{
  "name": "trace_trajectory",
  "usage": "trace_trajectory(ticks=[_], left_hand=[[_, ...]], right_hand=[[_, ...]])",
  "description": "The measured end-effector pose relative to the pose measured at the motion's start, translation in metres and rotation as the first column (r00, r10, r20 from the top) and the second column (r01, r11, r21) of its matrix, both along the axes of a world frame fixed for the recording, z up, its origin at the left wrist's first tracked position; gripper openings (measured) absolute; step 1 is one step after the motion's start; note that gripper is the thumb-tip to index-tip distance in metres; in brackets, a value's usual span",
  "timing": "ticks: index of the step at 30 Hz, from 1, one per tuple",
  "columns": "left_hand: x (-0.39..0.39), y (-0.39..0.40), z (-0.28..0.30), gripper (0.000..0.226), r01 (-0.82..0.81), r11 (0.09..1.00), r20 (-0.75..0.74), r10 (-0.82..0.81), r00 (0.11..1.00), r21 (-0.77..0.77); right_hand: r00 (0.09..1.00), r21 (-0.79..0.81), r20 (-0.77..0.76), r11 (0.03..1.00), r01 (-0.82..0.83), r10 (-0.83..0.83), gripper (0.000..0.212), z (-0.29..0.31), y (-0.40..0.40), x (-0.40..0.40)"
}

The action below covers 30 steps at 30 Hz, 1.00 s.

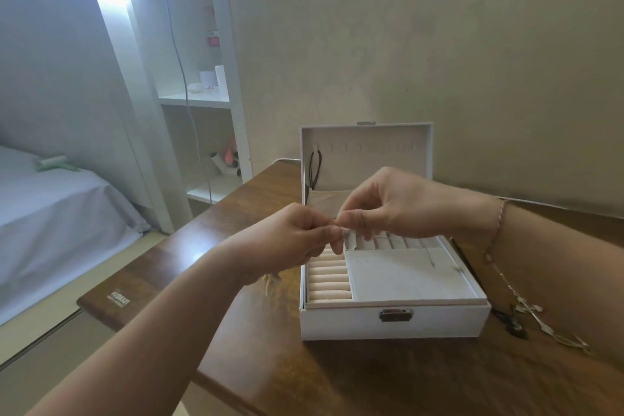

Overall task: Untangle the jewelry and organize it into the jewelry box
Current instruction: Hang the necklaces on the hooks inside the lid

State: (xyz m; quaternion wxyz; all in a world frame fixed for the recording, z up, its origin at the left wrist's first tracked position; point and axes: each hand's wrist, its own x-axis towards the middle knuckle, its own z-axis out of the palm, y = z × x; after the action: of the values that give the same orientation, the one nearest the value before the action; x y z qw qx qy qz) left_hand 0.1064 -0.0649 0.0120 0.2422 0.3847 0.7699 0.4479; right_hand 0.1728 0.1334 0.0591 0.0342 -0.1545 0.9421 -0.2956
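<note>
Hands meet above the open box [395, 317] on the table [337, 378]; left hand [293, 236] and right hand [388, 206] each pinch a thin chain [381, 238] between curled fingertips, its fine strand trailing over the tray; another chain [526, 306] with pendants lies right of the box; a black cord [315, 169] hangs inside the lid.

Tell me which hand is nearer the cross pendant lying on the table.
Right. The right hand is over the box, closer to the cross pendant; the left hand sits further left.
</note>
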Motion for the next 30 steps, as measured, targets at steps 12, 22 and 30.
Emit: trace_trajectory(ticks=[12,22,30], left_hand=[[-0.012,-0.013,0.003,0.029,0.065,0.998,-0.017,-0.065,0.998,-0.002],[-0.047,0.002,-0.001,0.027,-0.195,0.974,-0.16,0.211,0.964,0.113],[-0.101,0.07,0.018,0.015,-0.621,0.729,-0.633,0.631,0.447,0.288]], right_hand=[[0.964,-0.094,0.26,0.995,-0.035,0.058,0.029,-0.003,0.002,-0.009],[1.0,-0.083,0.028,0.996,0.014,-0.011,0.029,-0.007,0.041,-0.056],[0.743,-0.124,-0.501,0.886,0.446,-0.444,0.038,-0.034,0.036,-0.129]])
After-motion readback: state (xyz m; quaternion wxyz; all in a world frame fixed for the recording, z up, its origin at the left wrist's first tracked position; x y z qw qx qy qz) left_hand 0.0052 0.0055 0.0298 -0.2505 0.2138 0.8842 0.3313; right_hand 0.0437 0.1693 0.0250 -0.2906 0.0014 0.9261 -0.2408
